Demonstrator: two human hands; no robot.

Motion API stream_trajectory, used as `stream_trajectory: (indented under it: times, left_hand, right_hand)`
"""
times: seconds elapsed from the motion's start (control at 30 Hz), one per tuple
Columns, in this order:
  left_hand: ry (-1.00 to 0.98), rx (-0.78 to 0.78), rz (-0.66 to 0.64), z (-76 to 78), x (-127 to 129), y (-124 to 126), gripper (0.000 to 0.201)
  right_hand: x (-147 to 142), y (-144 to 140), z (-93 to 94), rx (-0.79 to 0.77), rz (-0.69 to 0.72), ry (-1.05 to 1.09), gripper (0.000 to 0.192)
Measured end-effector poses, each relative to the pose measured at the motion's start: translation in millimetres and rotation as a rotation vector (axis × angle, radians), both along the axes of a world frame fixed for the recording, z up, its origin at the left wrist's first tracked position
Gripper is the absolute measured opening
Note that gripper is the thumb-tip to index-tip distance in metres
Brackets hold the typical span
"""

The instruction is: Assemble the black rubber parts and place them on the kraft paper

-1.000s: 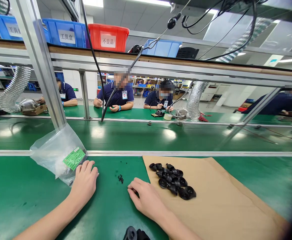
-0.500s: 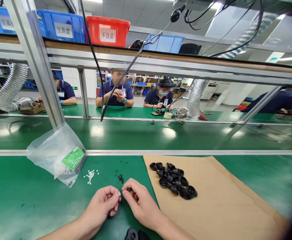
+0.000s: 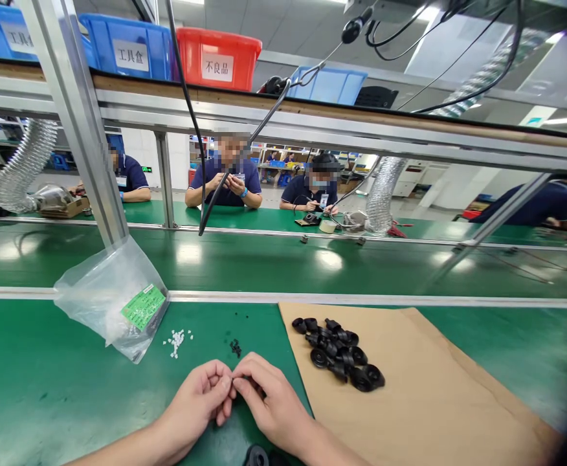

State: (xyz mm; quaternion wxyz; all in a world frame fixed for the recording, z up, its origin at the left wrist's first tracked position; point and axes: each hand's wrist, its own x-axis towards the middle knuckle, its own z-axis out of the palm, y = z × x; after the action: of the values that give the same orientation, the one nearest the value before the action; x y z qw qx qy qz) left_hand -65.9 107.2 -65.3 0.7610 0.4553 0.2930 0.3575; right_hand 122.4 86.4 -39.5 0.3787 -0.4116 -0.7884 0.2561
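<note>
My left hand (image 3: 210, 393) and my right hand (image 3: 270, 400) meet fingertip to fingertip low over the green table. Both are closed in a pinch, and whatever lies between the fingers is too small to make out. Just beyond the fingers sits a little heap of tiny black parts (image 3: 235, 348). Left of it are scattered small white pieces (image 3: 177, 342). Several black round-ended parts (image 3: 342, 353) are piled on brown paper (image 3: 424, 382) to the right. Another black part (image 3: 256, 455) shows at the bottom edge, partly cut off, below my right hand.
A clear plastic bag (image 3: 113, 304) with a green label leans by the metal post (image 3: 80, 129) at left. A black hanging cable (image 3: 186, 97) and a metal hook (image 3: 244, 152) dangle ahead. Co-workers sit across the green bench; blue bins and a red bin (image 3: 218, 59) line the shelf.
My right hand has moved slightly left, closing the small gap, so its fingertips now touch those of my left hand. The view has shifted a little.
</note>
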Motion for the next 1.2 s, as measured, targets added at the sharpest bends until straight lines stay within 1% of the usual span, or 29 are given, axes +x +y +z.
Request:
stream_trajectory:
  times: [0.13,0.27,0.4,0.5,0.6,0.73,0.8,0.9,1.03,1.1,1.2]
  left_hand:
    - [0.031,0.014,-0.005,0.0,-0.6,-0.2,0.054]
    - [0.056,0.039,-0.016,-3.4,-1.0,1.4,0.054]
    - [0.040,0.042,-0.019,-6.7,-1.1,3.5,0.053]
    - [0.013,0.014,-0.008,-8.8,-1.0,4.9,0.054]
    - [0.014,-0.008,0.004,-15.0,-0.6,6.5,0.056]
    - [0.052,0.030,-0.015,-28.8,-0.3,9.1,0.062]
    - [0.090,0.055,-0.024,-32.2,-0.3,10.5,0.066]
    - [0.136,0.077,-0.041,-28.4,0.1,11.9,0.070]
    - [0.126,0.089,-0.041,-19.2,2.4,13.2,0.072]
    - [0.111,0.078,-0.029,-18.8,3.5,13.8,0.073]
    - [0.098,0.075,-0.032,-22.5,3.7,14.3,0.073]
  right_hand:
    - [0.1,-0.6,0.4,0.010,-0.007,-0.008,0.023]
    - [0.5,-1.4,0.4,0.017,0.004,-0.030,0.022]
    - [1.6,-3.4,1.3,0.071,0.005,-0.103,0.022]
    - [2.6,-5.2,2.4,0.134,0.021,-0.163,0.027]
    - [2.9,-5.8,1.3,0.197,0.042,-0.215,0.031]
    - [2.0,-4.4,-5.1,0.237,0.026,-0.217,0.025]
    - [1.4,-2.9,-9.2,0.254,0.015,-0.188,0.024]
    - [0.9,-0.4,-13.9,0.275,0.003,-0.112,0.021]
    - [0.9,3.2,-17.4,0.280,-0.027,-0.029,0.018]
    - [0.8,4.6,-18.6,0.291,-0.044,-0.020,0.016]
    - [0.3,4.6,-19.1,0.303,-0.035,-0.007,0.017]
